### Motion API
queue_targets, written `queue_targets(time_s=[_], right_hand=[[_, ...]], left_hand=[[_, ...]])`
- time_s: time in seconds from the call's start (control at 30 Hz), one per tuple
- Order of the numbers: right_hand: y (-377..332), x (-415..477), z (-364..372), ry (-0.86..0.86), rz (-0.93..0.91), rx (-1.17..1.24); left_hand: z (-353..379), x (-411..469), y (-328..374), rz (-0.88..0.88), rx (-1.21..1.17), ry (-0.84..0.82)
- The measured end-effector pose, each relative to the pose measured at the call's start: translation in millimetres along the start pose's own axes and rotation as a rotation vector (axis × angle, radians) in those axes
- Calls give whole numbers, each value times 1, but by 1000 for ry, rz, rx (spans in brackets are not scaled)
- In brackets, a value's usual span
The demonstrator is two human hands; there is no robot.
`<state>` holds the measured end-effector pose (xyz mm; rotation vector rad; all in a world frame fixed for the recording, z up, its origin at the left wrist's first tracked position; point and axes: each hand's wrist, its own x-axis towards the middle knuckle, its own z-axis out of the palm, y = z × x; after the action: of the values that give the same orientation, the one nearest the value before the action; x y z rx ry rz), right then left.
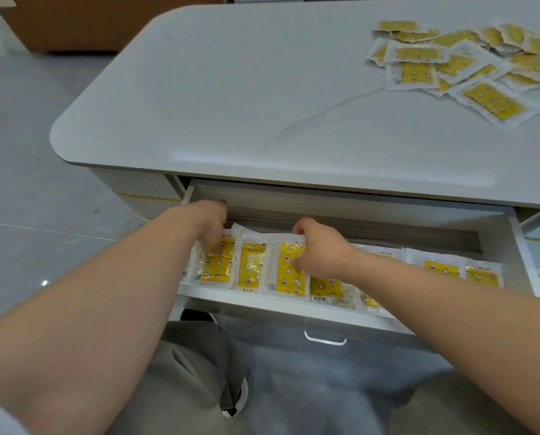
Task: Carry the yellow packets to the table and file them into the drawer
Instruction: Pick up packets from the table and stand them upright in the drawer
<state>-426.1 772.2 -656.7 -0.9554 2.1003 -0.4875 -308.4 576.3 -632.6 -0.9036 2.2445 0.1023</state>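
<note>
View from the head, looking down at an open drawer (341,312) under a pale table (262,105). A row of filed yellow packets (251,268) runs from 9 to 3 o'clock across the drawer, each with its long axis pointing 12 to 6.

The left hand (212,224) reaches in, fingers bent down onto the leftmost packet (217,265). Whether it pinches or only presses cannot be told. The right hand (319,249) grips the third packet (289,277), fingers curled over its top edge and thumb on its face.

The loose pile of yellow packets (469,67) lies on the table at about 1 o'clock from the hands, well apart from them. The right hand is nearer to it. Both forearms stretch forward, wrists low inside the drawer.
</note>
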Motion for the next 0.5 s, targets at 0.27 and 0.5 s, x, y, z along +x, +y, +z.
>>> queue_targets(time_s=[0.27, 0.5], right_hand=[[8, -5, 8, 167, -144, -575], [4, -8, -5, 148, -156, -490]], left_hand=[[-10, -1, 6, 28, 44, -36], [-23, -1, 13, 70, 201, -131]])
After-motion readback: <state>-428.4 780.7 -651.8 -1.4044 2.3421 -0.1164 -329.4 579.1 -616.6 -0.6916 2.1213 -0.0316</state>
